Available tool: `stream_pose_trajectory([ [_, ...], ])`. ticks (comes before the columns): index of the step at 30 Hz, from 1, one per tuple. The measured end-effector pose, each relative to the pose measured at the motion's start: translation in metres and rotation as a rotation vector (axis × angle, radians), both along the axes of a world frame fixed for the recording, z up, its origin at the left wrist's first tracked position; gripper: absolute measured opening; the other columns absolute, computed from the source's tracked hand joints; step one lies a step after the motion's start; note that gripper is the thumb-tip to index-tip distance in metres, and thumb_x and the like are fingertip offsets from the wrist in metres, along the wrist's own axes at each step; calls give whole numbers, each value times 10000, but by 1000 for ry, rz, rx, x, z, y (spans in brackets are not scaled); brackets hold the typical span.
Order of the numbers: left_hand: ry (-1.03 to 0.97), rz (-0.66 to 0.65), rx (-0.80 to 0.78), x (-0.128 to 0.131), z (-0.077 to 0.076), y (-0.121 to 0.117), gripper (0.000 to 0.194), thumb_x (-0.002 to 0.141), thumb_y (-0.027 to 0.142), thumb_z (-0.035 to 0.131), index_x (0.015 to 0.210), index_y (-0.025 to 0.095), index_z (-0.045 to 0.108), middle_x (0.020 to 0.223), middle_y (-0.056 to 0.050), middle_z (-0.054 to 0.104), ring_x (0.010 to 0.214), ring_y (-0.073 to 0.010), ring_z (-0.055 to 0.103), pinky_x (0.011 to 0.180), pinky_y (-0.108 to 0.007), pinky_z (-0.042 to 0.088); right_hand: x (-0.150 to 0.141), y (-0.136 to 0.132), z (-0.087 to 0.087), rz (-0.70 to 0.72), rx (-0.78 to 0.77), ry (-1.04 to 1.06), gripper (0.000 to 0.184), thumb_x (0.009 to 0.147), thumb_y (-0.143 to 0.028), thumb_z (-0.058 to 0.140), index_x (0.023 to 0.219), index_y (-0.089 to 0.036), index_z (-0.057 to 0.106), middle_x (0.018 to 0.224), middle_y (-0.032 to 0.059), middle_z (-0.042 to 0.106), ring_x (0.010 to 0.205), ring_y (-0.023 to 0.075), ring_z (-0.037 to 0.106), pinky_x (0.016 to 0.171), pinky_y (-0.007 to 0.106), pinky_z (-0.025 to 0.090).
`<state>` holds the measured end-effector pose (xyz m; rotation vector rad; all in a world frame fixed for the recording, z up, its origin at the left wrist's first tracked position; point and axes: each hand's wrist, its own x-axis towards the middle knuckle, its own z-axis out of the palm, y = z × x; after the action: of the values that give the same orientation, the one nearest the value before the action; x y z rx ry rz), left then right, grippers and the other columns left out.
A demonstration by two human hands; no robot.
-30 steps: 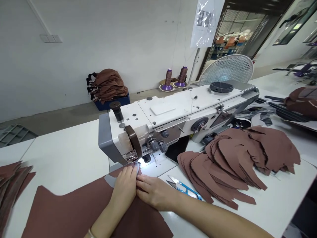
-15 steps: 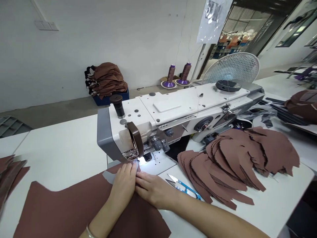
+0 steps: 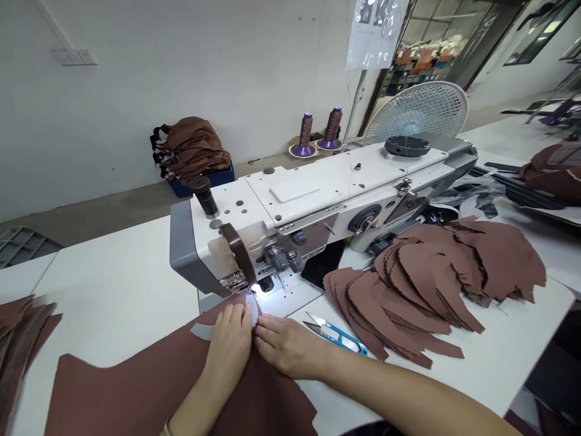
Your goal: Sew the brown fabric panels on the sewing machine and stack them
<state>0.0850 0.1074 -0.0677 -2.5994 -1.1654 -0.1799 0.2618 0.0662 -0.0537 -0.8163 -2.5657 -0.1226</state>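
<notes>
A large brown fabric panel [image 3: 136,378] lies under my hands, its top edge reaching the sewing machine's lit needle area [image 3: 251,290]. A curved light-grey piece [image 3: 252,307] lies on the panel near the needle, and more of it shows left of my wrist. My left hand [image 3: 232,339] presses on the fabric and the grey piece, fingers together and bent. Close against it, my right hand [image 3: 288,346] grips the panel's right edge between thumb and fingers, the thumb mostly hidden. Blue-handled thread snips [image 3: 342,339] rest on the table beyond my right forearm.
The white sewing machine [image 3: 308,188] spans the table. Stacked brown cut pieces [image 3: 408,290] lie to the right, more brown pieces [image 3: 22,339] at the left edge. Two thread cones [image 3: 305,130], a fan [image 3: 417,112] and a blue crate [image 3: 181,186] stand behind.
The view has shifted slightly. Both hands sit a little farther back from the needle, and more of the grey piece shows beside the left fingertips. The panel has shifted slightly with them.
</notes>
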Motion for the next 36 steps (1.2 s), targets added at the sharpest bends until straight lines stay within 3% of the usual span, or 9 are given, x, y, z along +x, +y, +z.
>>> stream_pose_trajectory([
  [10,4,-39,50,2,2,11,335,826,32,427,1124,67,577,837,-80,527,772,-220,470,678,-343,412,-6,10,-4,-57,98,-64,236,913,-108,389,927,-45,617,958,160,632,923,247,583,985,407,412],
  [15,6,-64,29,-9,8,23,374,829,49,461,1163,145,600,948,-99,583,830,-232,519,709,-356,437,-5,8,-6,-64,176,-43,236,907,-122,421,976,-18,622,1030,188,641,1004,276,593,967,410,433],
  [18,8,-132,21,-21,10,32,413,831,21,418,1161,177,614,970,-104,612,785,-215,540,700,-346,459,-3,6,-7,-65,217,-26,238,900,-128,445,1004,-6,622,1102,209,628,1067,307,582,950,420,450],
  [23,-44,-324,122,-28,17,41,370,867,50,349,1079,119,644,952,-125,646,809,-228,577,698,-332,490,-4,6,-8,-68,227,-28,244,896,-128,458,1015,2,626,1111,212,634,1078,316,590,936,424,471],
  [27,-57,-396,167,-28,22,45,368,897,79,305,1054,87,638,938,-136,666,824,-234,600,704,-338,496,-5,4,-11,-76,231,-25,247,895,-141,474,1031,-1,626,1134,206,630,1098,320,584,956,426,468],
  [32,2,-443,80,-29,27,51,405,900,68,256,1091,76,613,987,-139,680,779,-210,625,626,-301,481,-6,5,-13,-94,230,-31,262,899,-138,455,1038,5,624,1133,210,632,1092,319,591,944,422,481],
  [36,30,-402,-43,-27,28,53,421,915,91,235,1124,105,600,1040,-131,675,774,-194,637,629,-289,482,-5,6,-12,-88,220,-43,285,897,-146,449,1059,18,616,1142,216,627,1087,325,592,937,427,487],
])
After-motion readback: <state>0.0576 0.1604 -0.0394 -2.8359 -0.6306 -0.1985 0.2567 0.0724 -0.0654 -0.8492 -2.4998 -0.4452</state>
